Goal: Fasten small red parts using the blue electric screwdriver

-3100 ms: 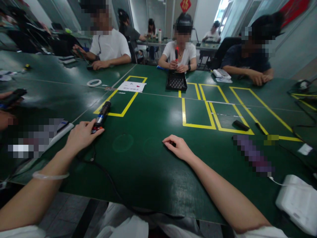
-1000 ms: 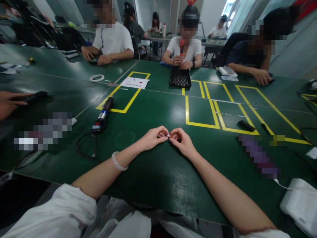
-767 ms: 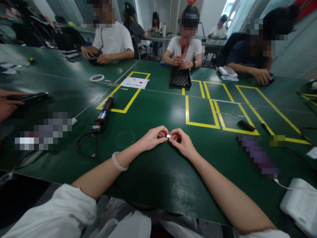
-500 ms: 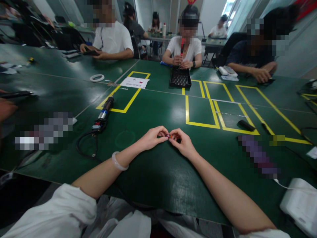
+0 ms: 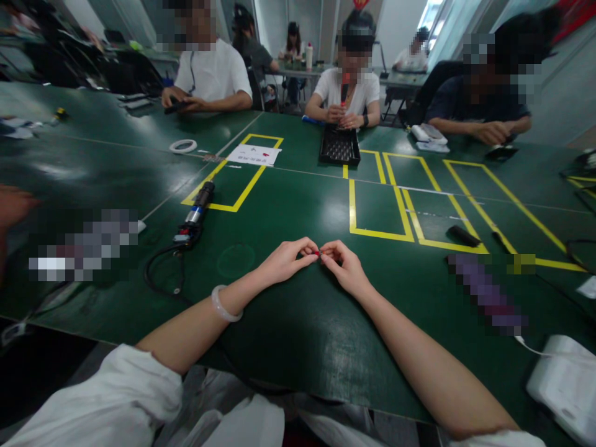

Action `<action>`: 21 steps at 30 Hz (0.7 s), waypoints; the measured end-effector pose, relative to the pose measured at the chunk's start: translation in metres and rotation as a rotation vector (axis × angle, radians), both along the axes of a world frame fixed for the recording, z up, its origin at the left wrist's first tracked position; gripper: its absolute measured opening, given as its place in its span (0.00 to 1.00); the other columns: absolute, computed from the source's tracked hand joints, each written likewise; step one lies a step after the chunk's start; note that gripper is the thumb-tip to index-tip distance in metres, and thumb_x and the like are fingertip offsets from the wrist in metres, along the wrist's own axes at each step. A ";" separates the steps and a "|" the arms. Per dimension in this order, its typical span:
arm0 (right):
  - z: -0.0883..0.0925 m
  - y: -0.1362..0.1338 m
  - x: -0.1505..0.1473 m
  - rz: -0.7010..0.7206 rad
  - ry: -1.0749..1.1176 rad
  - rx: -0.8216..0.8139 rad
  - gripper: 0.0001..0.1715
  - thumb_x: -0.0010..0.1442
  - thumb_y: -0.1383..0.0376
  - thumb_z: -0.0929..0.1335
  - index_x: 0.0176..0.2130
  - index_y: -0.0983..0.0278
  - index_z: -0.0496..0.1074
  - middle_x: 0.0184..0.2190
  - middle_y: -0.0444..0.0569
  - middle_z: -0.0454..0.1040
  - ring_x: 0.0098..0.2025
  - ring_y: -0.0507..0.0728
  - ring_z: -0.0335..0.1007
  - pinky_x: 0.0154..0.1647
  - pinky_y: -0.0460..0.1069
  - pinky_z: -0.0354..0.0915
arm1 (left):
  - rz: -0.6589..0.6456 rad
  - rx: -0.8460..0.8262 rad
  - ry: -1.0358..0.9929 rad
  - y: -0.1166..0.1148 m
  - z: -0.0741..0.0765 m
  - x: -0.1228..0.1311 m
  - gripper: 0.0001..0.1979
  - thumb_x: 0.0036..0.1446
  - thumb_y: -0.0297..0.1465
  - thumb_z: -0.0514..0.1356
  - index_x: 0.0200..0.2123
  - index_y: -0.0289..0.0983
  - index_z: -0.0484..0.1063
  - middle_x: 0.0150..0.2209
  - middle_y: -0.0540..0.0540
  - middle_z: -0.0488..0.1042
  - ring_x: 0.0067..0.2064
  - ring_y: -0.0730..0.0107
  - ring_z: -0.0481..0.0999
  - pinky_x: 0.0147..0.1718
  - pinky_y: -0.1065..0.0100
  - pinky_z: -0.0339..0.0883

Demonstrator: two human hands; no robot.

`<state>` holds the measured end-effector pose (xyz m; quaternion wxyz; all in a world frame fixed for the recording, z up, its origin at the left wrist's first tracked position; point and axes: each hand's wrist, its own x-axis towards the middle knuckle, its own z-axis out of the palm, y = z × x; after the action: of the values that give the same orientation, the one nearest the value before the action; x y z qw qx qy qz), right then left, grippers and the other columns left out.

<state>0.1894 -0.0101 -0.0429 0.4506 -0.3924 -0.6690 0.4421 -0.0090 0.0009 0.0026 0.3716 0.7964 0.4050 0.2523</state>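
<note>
A tiny red piece (image 5: 317,253) is pinched above the green table between my two hands; its kind is too small to make out. My left hand (image 5: 292,259) is closed, thumb and forefinger on the piece's left side. From the other side my right hand (image 5: 344,267) meets it, fingers closed in a pinch at the piece's right end. The fingertips of both hands nearly touch and hide most of the piece. On my left wrist is a pale bangle (image 5: 225,304).
Left of my hands lies a dark cylindrical device (image 5: 198,208) with a black cable. A blurred-out purple item (image 5: 487,292) and a white box (image 5: 565,385) are at right. Across the table, a person works over a black tray (image 5: 339,158). Yellow tape (image 5: 382,234) marks rectangles.
The piece has turned between my fingertips: orange and purple showed before, red shows now. My hands stay nearly in place. Co-workers at left and right have shifted their hands.
</note>
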 end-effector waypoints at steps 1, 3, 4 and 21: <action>-0.001 0.000 0.000 0.000 0.011 -0.001 0.09 0.63 0.60 0.67 0.42 0.62 0.68 0.33 0.45 0.72 0.33 0.53 0.70 0.36 0.49 0.65 | -0.005 -0.002 -0.004 0.000 0.000 0.000 0.12 0.62 0.37 0.56 0.45 0.37 0.70 0.40 0.47 0.76 0.43 0.68 0.76 0.44 0.67 0.67; -0.002 0.001 0.000 -0.005 0.026 -0.006 0.10 0.63 0.60 0.66 0.43 0.62 0.68 0.32 0.45 0.73 0.33 0.53 0.70 0.35 0.49 0.65 | -0.020 0.000 -0.019 -0.001 -0.001 0.000 0.13 0.61 0.36 0.57 0.47 0.38 0.68 0.40 0.47 0.76 0.42 0.69 0.76 0.44 0.68 0.67; -0.002 0.001 0.000 -0.005 0.027 -0.008 0.10 0.63 0.59 0.66 0.43 0.61 0.67 0.32 0.45 0.73 0.32 0.53 0.70 0.35 0.49 0.65 | -0.027 0.004 -0.026 -0.001 -0.001 0.000 0.13 0.61 0.35 0.57 0.47 0.38 0.68 0.40 0.48 0.76 0.42 0.69 0.76 0.44 0.68 0.67; 0.004 -0.001 -0.001 0.012 -0.048 0.070 0.09 0.61 0.64 0.68 0.43 0.61 0.68 0.35 0.46 0.74 0.34 0.53 0.70 0.33 0.48 0.65 | -0.005 0.017 -0.031 0.001 -0.002 -0.002 0.09 0.61 0.34 0.56 0.44 0.38 0.68 0.40 0.48 0.75 0.42 0.69 0.76 0.44 0.68 0.67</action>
<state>0.1885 -0.0107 -0.0391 0.4452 -0.3829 -0.6971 0.4114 -0.0106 0.0022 0.0009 0.3716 0.7964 0.3952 0.2673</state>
